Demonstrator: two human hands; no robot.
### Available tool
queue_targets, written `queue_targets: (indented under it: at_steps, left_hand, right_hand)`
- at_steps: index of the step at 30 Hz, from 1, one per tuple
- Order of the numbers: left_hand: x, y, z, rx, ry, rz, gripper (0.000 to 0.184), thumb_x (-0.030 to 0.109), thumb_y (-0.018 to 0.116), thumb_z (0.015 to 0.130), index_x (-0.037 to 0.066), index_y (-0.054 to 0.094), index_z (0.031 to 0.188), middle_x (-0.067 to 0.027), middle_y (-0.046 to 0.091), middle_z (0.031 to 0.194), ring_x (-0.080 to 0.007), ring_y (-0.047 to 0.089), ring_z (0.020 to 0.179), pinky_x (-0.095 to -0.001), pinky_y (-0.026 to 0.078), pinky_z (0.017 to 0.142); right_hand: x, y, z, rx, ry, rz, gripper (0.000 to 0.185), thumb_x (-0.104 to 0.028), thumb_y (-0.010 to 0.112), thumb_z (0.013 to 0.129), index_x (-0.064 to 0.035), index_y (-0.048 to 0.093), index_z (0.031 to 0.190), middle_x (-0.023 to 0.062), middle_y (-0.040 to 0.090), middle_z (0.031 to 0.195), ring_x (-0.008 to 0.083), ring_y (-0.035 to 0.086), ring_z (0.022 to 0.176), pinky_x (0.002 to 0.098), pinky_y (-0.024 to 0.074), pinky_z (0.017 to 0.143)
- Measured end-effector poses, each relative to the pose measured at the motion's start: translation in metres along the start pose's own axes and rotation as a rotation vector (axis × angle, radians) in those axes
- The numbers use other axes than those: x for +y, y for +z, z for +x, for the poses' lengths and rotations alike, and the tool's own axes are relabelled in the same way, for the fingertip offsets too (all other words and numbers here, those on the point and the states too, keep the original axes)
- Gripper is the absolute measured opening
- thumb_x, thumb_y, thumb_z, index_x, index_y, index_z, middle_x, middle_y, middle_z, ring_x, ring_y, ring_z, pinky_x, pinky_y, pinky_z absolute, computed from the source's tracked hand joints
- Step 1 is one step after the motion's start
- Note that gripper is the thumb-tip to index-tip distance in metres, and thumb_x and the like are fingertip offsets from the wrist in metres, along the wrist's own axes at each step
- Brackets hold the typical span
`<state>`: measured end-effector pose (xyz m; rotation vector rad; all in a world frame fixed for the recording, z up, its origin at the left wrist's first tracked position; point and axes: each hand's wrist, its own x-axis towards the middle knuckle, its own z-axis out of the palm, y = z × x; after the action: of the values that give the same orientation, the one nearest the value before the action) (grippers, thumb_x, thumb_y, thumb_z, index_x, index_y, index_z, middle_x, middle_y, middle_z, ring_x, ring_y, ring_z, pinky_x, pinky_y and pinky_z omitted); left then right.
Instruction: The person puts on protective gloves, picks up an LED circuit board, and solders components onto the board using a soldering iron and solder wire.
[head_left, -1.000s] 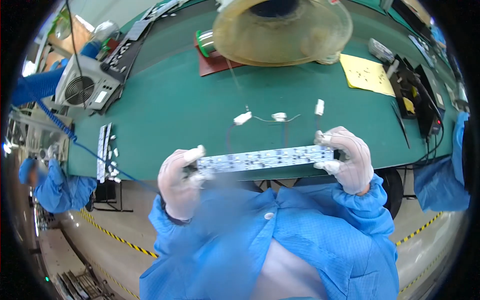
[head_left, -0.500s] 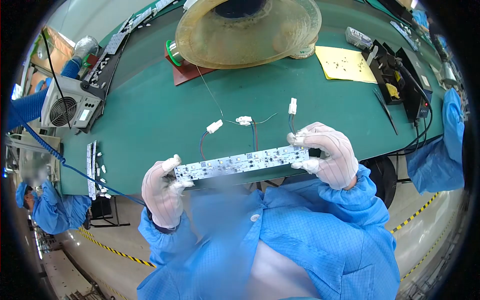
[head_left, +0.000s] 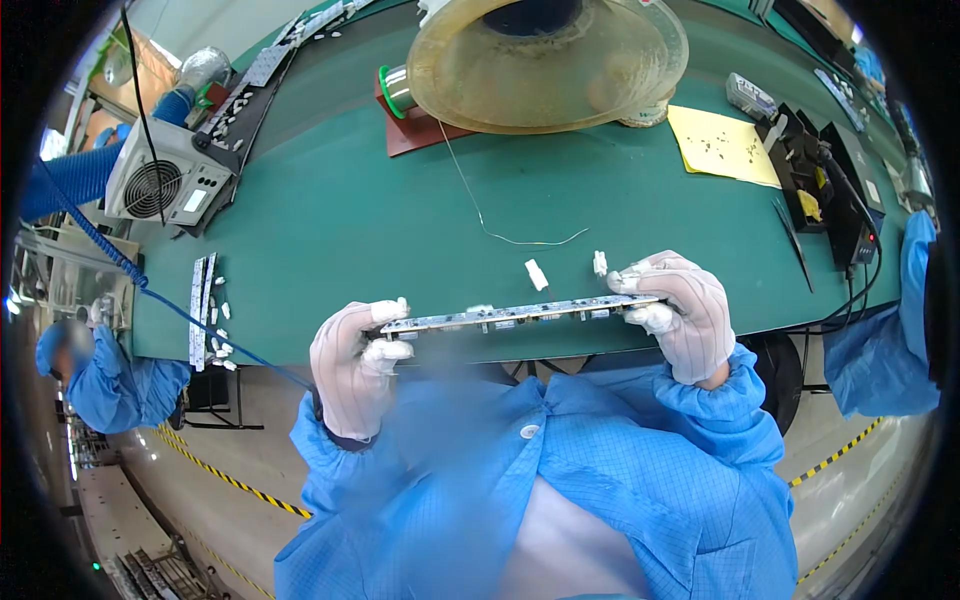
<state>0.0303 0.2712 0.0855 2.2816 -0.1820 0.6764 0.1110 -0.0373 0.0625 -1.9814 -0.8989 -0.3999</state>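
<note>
A long, narrow circuit board (head_left: 520, 313) is stretched between my two gloved hands above the table's front edge, turned nearly edge-on to me. My left hand (head_left: 352, 362) pinches its left end between thumb and fingers. At the other end my right hand (head_left: 682, 312) grips the board the same way. Small components stick out along the lower side. Two white connectors (head_left: 537, 274) show just beyond the board; their wires are mostly hidden. Past them a thin solder wire (head_left: 480, 215) curls down from a spool (head_left: 397, 90).
A green-topped table (head_left: 330, 210) spreads ahead. A yellowed fume hood (head_left: 545, 85) stands at the back, a soldering station (head_left: 850, 195) and tweezers (head_left: 793, 243) at right. Board strips (head_left: 202, 310) and white connectors lie left, near a blue cord (head_left: 225, 340). Another person (head_left: 120, 375) sits at far left.
The board has tilted from showing its component face to nearly edge-on, still held by both hands. Its wired connectors have shifted, and the whole view has moved slightly.
</note>
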Motion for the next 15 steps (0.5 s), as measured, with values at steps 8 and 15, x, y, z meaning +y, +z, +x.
queue_targets:
  at_steps: [8, 15]
  left_hand:
    - [0.0031, -0.0027, -0.0009, -0.035, -0.052, -0.015, 0.036, 0.037, 0.065, 0.079, 0.002, 0.062, 0.087, -0.0112, 0.061, 0.072, -0.0251, 0.057, 0.062, -0.0334, 0.045, 0.059]
    - [0.0045, -0.002, -0.007, -0.019, 0.058, -0.096, 0.037, 0.034, 0.071, 0.073, 0.003, 0.062, 0.092, -0.0091, 0.062, 0.075, -0.026, 0.061, 0.066, -0.0329, 0.049, 0.062]
  right_hand:
    - [0.0004, -0.0002, -0.0011, 0.002, 0.036, 0.004, 0.034, -0.036, 0.065, 0.079, -0.003, 0.064, 0.089, 0.0116, 0.067, 0.083, 0.0287, 0.062, 0.076, 0.0355, 0.0501, 0.071]
    - [-0.0045, -0.0006, -0.0001, 0.019, 0.074, 0.067, 0.04, -0.039, 0.067, 0.079, -0.0022, 0.062, 0.092, 0.0124, 0.067, 0.086, 0.0279, 0.062, 0.077, 0.0351, 0.0501, 0.071]
